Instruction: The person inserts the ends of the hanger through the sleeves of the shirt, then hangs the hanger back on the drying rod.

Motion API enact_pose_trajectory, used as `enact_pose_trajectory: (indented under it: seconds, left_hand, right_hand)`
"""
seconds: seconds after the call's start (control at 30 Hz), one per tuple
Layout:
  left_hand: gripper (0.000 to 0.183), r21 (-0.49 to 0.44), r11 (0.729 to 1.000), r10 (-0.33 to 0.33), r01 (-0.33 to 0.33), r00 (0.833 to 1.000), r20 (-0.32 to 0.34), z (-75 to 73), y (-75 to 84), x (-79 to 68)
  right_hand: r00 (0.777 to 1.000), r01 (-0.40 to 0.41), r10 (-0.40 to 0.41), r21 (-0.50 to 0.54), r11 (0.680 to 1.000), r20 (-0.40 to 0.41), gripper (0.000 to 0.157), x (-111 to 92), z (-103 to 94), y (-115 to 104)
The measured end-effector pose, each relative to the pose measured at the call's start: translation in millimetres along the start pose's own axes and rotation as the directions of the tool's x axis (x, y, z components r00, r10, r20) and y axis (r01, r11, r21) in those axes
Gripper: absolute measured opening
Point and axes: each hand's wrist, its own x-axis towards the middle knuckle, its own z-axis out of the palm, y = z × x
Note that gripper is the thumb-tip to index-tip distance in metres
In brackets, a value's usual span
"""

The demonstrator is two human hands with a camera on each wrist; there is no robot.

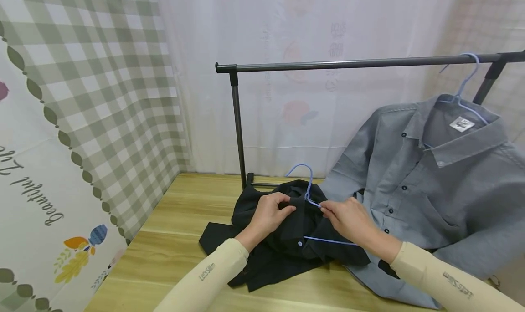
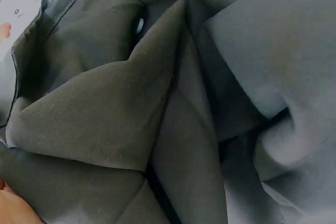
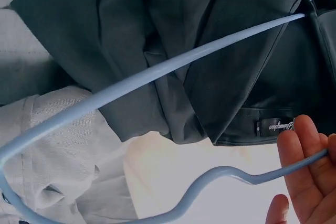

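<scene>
A black shirt [image 1: 283, 268] lies bunched on the table, its collar raised. My left hand [image 1: 266, 214] pinches the shirt's collar edge between thumb and fingers; in the left wrist view only a sliver of that hand [image 2: 14, 211] shows beside the dark folds. A light blue hanger [image 1: 331, 241] is partly inside the shirt, its hook upward. My right hand [image 1: 348, 218] grips the hanger just right of the hook's base. In the right wrist view, the hanger's bottom bar crosses the shirt front, and a collar label [image 3: 275, 126] sits near my fingertips.
A black clothes rack [image 1: 348, 64] spans the back. From its right end hangs a grey shirt [image 1: 463, 184] on another blue hanger [image 1: 465, 82], its lower part lying on the wooden table [image 1: 164, 257] beside the black shirt. Checked cloth [image 1: 110, 66] covers the left wall.
</scene>
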Motion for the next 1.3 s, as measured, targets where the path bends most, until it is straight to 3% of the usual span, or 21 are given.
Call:
enact_pose_trajectory:
  seconds: [0.3, 0.43, 0.6, 0.8, 0.93, 1.17, 1.3]
  left_hand:
    - [0.032, 0.018, 1.000, -0.003, 0.001, 0.996, 0.087, -12.5, -7.2, -0.4]
    - [0.032, -0.005, 0.999, -0.042, 0.044, 0.988, 0.146, -18.1, -10.8, 1.1]
    - [0.030, -0.034, 0.999, -0.029, 0.037, 0.976, 0.218, -18.9, -9.2, 3.0]
    - [0.018, -0.047, 0.999, -0.021, 0.027, 0.992, 0.126, -13.3, -6.1, 4.9]
    - [0.013, -0.037, 0.999, -0.019, 0.022, 0.997, 0.078, -10.1, -2.7, 6.9]
    - [0.024, 0.058, 0.997, -0.049, 0.040, 0.985, 0.165, -11.3, 6.3, 10.0]
    - [0.018, 0.069, 0.997, -0.034, 0.024, 0.990, 0.140, -12.3, 4.4, 11.3]
  right_hand:
    - [0.994, -0.104, 0.106, 0.079, 0.991, -0.032, 0.010, -2, 5.5, 8]
    - [0.994, -0.105, 0.107, 0.083, 0.991, -0.020, 0.010, -2, 5.5, 10]
    - [0.995, -0.102, 0.102, 0.077, 0.992, 0.007, 0.009, -1, 5.9, 10]
    - [0.994, -0.110, 0.109, 0.084, 0.990, 0.021, 0.011, 1, 8.3, 11]
    - [0.996, -0.088, 0.090, 0.107, 0.990, -0.011, 0.011, 4, 10.0, 13]
    - [0.996, -0.045, 0.052, 0.090, 0.995, -0.076, 0.011, 10, 8.1, 14]
    - [0.997, -0.058, 0.062, 0.088, 0.994, -0.044, 0.009, 14, 8.0, 14]
